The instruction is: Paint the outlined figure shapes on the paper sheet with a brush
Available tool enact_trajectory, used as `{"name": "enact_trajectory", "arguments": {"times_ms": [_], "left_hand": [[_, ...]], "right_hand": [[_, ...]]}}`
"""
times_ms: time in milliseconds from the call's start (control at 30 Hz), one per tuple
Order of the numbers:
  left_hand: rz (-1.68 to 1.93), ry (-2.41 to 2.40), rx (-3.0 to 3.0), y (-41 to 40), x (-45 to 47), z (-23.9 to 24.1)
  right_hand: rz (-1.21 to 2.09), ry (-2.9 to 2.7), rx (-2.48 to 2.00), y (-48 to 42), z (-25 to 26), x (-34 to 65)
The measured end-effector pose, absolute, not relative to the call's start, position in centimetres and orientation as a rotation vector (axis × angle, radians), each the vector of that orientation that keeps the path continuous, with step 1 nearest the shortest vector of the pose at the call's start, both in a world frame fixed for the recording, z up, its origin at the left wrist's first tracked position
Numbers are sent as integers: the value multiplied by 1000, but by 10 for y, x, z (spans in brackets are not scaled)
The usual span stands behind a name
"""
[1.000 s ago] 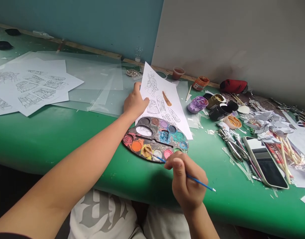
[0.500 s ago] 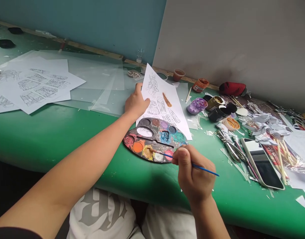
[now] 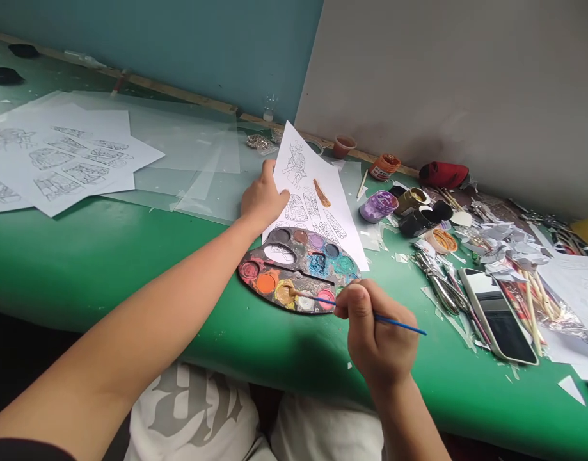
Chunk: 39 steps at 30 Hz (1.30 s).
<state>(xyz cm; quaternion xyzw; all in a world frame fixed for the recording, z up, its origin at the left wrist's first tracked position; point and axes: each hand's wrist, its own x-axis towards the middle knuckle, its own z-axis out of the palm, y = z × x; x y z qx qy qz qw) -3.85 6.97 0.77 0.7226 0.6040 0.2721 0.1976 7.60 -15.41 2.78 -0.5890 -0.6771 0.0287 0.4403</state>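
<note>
My right hand (image 3: 382, 333) pinches a thin blue paintbrush (image 3: 399, 325), its tip in the ochre well of an oval paint palette (image 3: 298, 278). Red, orange, white, pink and teal wells surround that one. At the left edge of a printed sheet (image 3: 322, 173), my left hand (image 3: 265, 198) grips the paper, thumb over the front and the other fingers mostly hidden. Black line drawings cover the sheet, and one narrow shape on it is painted brown. The palette overlaps the sheet's lower part.
Open paint jars, including a purple one (image 3: 379, 206), stand right of the sheet. Pliers (image 3: 437, 278), a phone (image 3: 498, 317), paper scraps and wooden sticks lie farther right. More printed sheets (image 3: 82, 160) and clear plastic sheets (image 3: 192, 144) spread over the green table (image 3: 188, 246) at left.
My right hand and the brush have shifted slightly right, with the bristles still in the ochre well. My left hand stays on the sheet.
</note>
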Motion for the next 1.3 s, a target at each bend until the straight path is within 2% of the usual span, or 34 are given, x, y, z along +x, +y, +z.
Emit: {"name": "enact_trajectory", "arguments": {"times_ms": [500, 767, 867, 1133, 1300], "left_hand": [[721, 1733, 1985, 67, -40, 14], [707, 1700, 1996, 69, -44, 16], [723, 1687, 1994, 69, -45, 17], [653, 1622, 2035, 73, -52, 17], [589, 1613, 2054, 79, -53, 18]], "right_hand": [[179, -1630, -1441, -153, 21, 78], [516, -830, -1217, -137, 28, 121], [633, -698, -1190, -117, 30, 143], [831, -756, -1152, -52, 33, 162], [896, -976, -1190, -11, 15, 162]]}}
